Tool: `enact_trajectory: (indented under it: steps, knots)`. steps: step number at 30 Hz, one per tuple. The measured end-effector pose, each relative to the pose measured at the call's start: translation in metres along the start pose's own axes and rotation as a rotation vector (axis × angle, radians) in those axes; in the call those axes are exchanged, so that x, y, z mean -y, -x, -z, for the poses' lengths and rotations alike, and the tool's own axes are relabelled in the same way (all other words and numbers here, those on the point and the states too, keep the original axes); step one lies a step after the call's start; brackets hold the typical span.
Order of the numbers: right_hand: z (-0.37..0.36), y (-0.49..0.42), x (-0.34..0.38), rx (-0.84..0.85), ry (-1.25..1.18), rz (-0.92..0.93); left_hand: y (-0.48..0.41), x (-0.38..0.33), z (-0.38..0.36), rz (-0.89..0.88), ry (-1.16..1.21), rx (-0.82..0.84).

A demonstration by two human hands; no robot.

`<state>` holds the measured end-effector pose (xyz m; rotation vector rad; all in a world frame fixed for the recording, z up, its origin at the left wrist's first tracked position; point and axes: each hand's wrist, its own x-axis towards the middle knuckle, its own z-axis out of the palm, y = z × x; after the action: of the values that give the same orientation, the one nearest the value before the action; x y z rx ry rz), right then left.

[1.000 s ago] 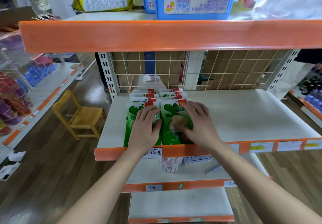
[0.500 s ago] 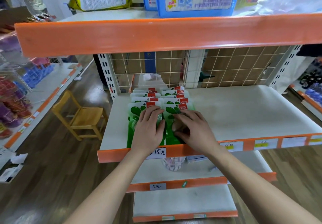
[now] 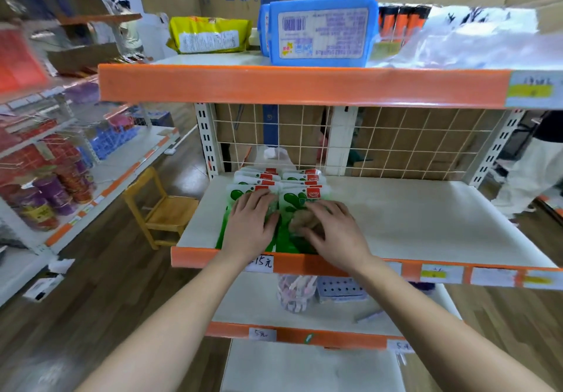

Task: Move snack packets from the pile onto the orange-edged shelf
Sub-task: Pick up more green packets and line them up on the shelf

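Your snack packets [image 3: 300,178] lie in two overlapping rows at the 9 o'clock end of the orange-edged shelf [image 3: 411,224], running from its front edge toward 12 o'clock. Your left hand [image 3: 249,227] rests flat, fingers straight, on the front left packet. Your right hand [image 3: 335,233], at its 3 o'clock, arches over the front right packet; whether it grasps cannot be determined.

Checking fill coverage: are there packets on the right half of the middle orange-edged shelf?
No, the green packets sit in two rows at the left end of the shelf, and none lie right of them.
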<state>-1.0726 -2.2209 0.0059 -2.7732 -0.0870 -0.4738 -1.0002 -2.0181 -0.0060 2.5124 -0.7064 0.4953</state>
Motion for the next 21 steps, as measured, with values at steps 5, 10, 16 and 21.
enact_trajectory:
  steps: [5, 10, 16, 21]
  knots:
    - [0.007, -0.005, 0.011, 0.038, 0.004, 0.083, 0.019, -0.002, 0.016, 0.076, -0.108, -0.002]
    - [-0.005, -0.013, 0.048, 0.100, -0.046, 0.196, 0.053, 0.013, 0.038, 0.189, -0.211, -0.074]
    - [-0.037, -0.030, 0.121, 0.175, -0.091, 0.367, 0.101, 0.059, 0.080, 0.305, -0.358, -0.087]
    - [-0.074, -0.048, 0.199, 0.195, -0.100, 0.486, 0.145, 0.110, 0.121, 0.431, -0.383, -0.087]
